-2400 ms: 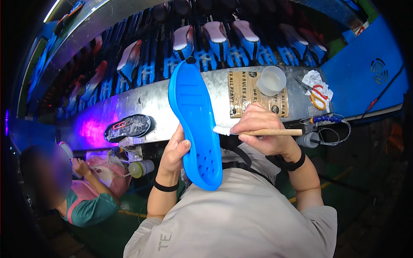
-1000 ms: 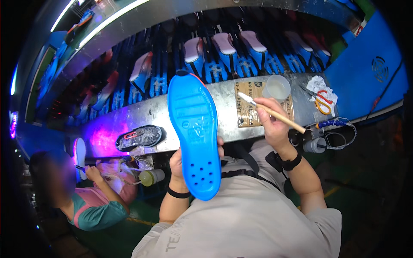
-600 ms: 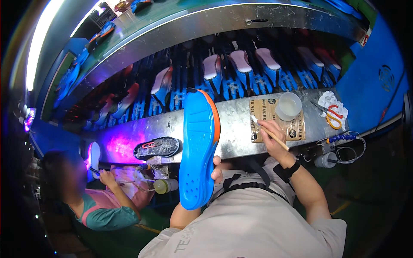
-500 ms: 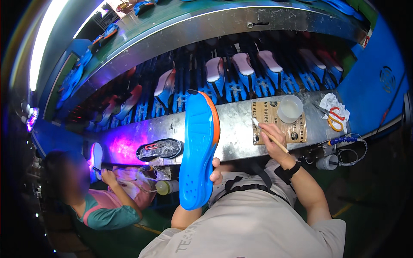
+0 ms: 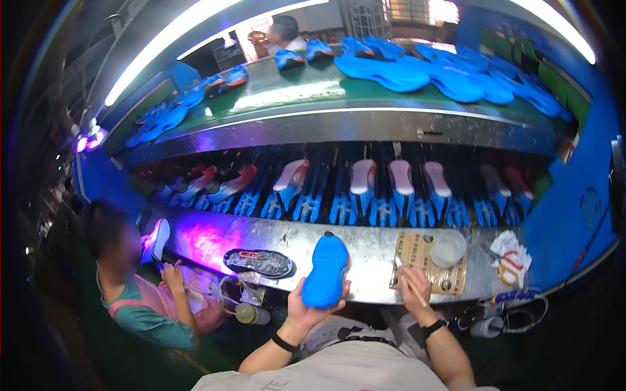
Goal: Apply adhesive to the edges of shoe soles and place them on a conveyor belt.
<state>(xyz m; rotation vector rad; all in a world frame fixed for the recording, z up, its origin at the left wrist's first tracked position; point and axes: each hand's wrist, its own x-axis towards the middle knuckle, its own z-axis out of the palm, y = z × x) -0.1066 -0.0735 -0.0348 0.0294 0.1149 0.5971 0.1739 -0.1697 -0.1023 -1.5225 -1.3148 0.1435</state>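
A blue shoe sole (image 5: 326,270) rests in my left hand (image 5: 304,311), whose fingers wrap round its lower end and sides. It hangs over the near edge of the metal bench, its far end dark at the tip. Between the fingers of my right hand (image 5: 416,287) is a brush (image 5: 418,295) with a pale wooden handle and whitish tip. The tip lies over the left part of a brown printed cardboard piece (image 5: 417,249). On that cardboard stands a translucent round tub (image 5: 448,249) with pale contents, just beyond my right hand.
A dark shoe upper (image 5: 259,262) lies left on the bench (image 5: 365,247). Scissors (image 5: 508,274) and crumpled white paper (image 5: 510,246) are at the right. Shoes on lasts (image 5: 362,177) line the rack behind. Blue soles (image 5: 450,78) cover the green conveyor. A co-worker (image 5: 156,306) sits at left.
The view has tilted up, showing more of the conveyor. The blue sole has moved lower and farther from the camera, turned more upright, and my left hand now shows beneath it. The brush stays over the cardboard.
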